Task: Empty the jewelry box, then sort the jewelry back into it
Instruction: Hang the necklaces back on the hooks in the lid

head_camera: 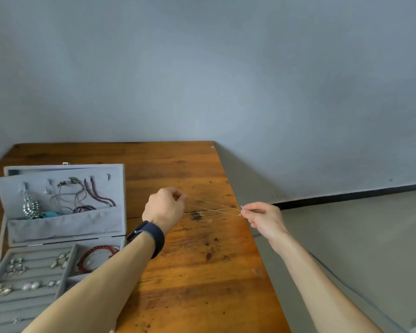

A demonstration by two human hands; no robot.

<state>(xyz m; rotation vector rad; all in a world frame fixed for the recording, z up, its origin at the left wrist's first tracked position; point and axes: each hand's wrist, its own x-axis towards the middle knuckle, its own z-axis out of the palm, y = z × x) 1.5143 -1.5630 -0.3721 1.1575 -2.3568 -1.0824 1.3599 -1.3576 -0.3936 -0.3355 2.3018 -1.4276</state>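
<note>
Arms (101, 292) extended, left hand (165, 207) and right hand (264, 218) pinch a thin chain (214, 207) taut above the worktop (202, 284), right of the open jewelry box (65, 227), seemingly mid-sort; next, a tangle-free placement inside.

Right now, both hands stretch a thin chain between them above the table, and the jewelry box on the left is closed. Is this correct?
Not quite. The head view shows the jewelry box open, lid raised, jewelry inside. The rest holds: the left hand and right hand stretch the thin chain between them above the table.
</note>
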